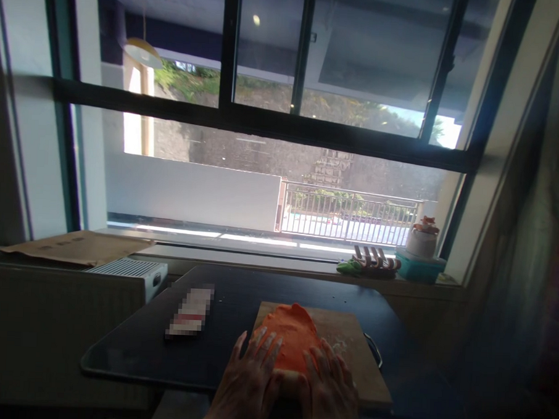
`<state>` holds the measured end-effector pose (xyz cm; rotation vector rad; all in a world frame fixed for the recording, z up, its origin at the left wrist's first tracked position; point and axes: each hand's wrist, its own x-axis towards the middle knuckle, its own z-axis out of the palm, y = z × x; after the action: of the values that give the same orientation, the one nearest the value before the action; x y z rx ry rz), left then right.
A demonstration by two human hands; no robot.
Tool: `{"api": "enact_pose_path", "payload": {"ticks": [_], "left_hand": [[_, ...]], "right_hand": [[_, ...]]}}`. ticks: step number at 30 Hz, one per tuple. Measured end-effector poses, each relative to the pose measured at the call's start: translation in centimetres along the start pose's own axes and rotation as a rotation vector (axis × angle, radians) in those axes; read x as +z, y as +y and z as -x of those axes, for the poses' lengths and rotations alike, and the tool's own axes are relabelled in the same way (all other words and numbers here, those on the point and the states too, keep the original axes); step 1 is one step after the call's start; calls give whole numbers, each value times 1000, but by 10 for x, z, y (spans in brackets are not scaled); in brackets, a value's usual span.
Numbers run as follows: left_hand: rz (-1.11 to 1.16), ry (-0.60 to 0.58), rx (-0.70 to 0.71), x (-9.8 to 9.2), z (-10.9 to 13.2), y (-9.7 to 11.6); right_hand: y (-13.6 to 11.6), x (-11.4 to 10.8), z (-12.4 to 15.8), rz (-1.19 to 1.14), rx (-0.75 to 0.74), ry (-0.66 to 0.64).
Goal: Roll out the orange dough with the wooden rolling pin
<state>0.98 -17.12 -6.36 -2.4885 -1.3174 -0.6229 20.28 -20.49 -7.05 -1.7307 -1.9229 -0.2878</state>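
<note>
Orange dough (295, 338) is lying on wooden board (369, 374) | left hand (250, 378) and right hand (331, 383) are resting splayed across it | likely feeling soft, tearable, favouring broad palms beneath its edges

Daylight enters through a dark-framed window (260, 119); below it stand a dark table (129, 345) and, leftward, a white radiator (129, 268); beyond it, a metal railing (348, 222).

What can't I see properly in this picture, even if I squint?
All in the head view:
- Orange sheet: its near sides, covered by the left hand and right hand.
- Wooden board: the part underneath the sheet.
- Forearms: cut off by the bottom edge.
- Pale thing on the table: hidden by pixel blocks.
- Far right: too dark and blurred.
</note>
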Motion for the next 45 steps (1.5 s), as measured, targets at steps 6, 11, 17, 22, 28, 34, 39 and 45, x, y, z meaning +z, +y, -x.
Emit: {"api": "enact_pose_path", "payload": {"ticks": [6, 11, 17, 22, 28, 34, 39, 45], "left_hand": [[40, -123, -152, -18, -37, 6], [63, -195, -315, -17, -82, -7], [76, -200, -429, -9, -109, -24], [99, -234, -415, -13, -99, -18], [68, -161, -377, -20, -79, -7], [67, -119, -429, -7, -103, -23], [23, 57, -359, 6, -119, -37], [102, -27, -164, 2, -108, -31]], "right_hand": [[-4, -8, -27, -1, 24, -38], [-1, -10, -82, -58, 51, -205], [7, 1, -120, -113, 103, -320], [1, 0, -100, -86, 103, -236], [-7, -10, -76, -91, 94, -158], [2, 5, -115, -94, 110, -201], [10, 24, -149, -93, 156, -299], [11, 25, -148, -107, 165, -275]]}}
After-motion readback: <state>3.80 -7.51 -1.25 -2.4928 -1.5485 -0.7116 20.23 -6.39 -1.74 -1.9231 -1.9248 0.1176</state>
